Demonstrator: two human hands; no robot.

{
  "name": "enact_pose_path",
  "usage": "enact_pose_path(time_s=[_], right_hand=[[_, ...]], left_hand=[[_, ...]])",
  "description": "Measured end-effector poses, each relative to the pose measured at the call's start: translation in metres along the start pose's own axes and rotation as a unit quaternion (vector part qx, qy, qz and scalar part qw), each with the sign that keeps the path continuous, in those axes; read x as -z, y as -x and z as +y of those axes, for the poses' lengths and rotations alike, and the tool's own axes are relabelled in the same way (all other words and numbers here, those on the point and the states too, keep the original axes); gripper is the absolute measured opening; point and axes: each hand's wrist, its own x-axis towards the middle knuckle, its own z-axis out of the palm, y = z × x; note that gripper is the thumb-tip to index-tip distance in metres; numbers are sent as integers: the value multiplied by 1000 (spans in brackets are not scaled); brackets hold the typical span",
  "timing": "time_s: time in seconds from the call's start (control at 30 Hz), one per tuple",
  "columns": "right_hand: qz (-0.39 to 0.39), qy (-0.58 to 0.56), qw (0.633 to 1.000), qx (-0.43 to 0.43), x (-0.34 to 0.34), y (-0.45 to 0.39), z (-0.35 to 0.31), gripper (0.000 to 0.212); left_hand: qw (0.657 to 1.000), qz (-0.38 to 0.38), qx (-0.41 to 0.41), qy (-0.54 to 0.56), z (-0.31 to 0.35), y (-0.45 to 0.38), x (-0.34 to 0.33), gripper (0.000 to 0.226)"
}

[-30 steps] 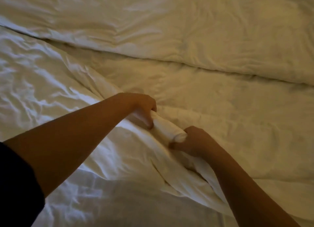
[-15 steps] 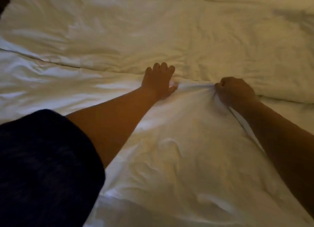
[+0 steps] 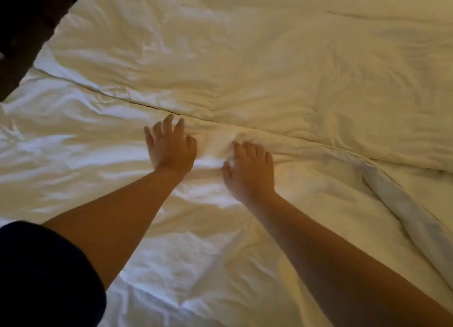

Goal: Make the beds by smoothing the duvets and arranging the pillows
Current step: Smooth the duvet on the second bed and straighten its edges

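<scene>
A dark sleeve (image 3: 44, 275) covers the left upper arm at the bottom left corner. Both bare forearms reach forward over the near white duvet (image 3: 196, 265), wrinkled across the bed. The left hand (image 3: 171, 147) and right hand (image 3: 250, 169) lie palm down on it, fingers spread, gripping nothing. Beyond their fingertips, a seam separates it from the far white duvet (image 3: 257, 57).

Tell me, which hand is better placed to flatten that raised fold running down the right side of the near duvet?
Probably the right hand. It rests open on the near duvet, closer to the raised fold; the left hand lies farther off and would have to cross over it.
</scene>
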Motion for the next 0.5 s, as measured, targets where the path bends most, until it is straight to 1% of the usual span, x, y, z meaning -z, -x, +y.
enact_pose_path(time_s=[0.07,0.1,0.13,0.2,0.27,0.33,0.43,0.5], right_hand=[[-76,13,995,-62,-21,-16,-16,81],[-91,24,993,-72,-33,-23,-16,86],[-80,34,994,-68,-43,-29,-13,91],[-42,43,997,-52,-56,-37,0,97],[-11,44,998,-44,-61,-40,18,103],[11,42,998,-45,-62,-38,36,110],[36,56,994,-83,-56,-28,61,113],[36,68,990,-119,-51,-17,79,110]], left_hand=[[988,-125,58,-70,-22,-9,-11,80],[980,-172,69,-78,-29,-14,-21,91],[974,-199,76,-72,-33,-20,-30,99],[973,-213,89,-30,-34,-36,-41,107],[972,-213,100,15,-32,-54,-44,111],[971,-220,94,20,-37,-69,-44,114],[973,-220,76,5,-50,-80,-48,115],[973,-213,89,5,-51,-79,-52,114]])
